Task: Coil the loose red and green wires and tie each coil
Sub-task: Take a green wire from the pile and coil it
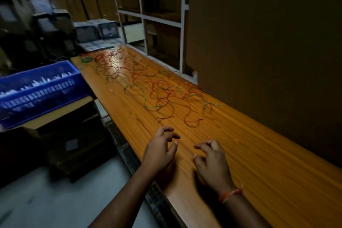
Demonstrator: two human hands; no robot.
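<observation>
No label or writing can be read anywhere; the boxes and the blue crate [39, 87] at left are too blurred. Loose red wires [162, 96] and green wires [151, 106] sprawl tangled over the far and middle stretch of the long wooden tabletop [268, 153], reaching near its right edge against the dark panel [268, 42]. A small green coil [86, 59] lies at the far left corner. The left hand [159, 151] and right hand [212, 163] hover over bare wood near the left edge, each grip loosely curled, holding nothing, apart from the wires
</observation>
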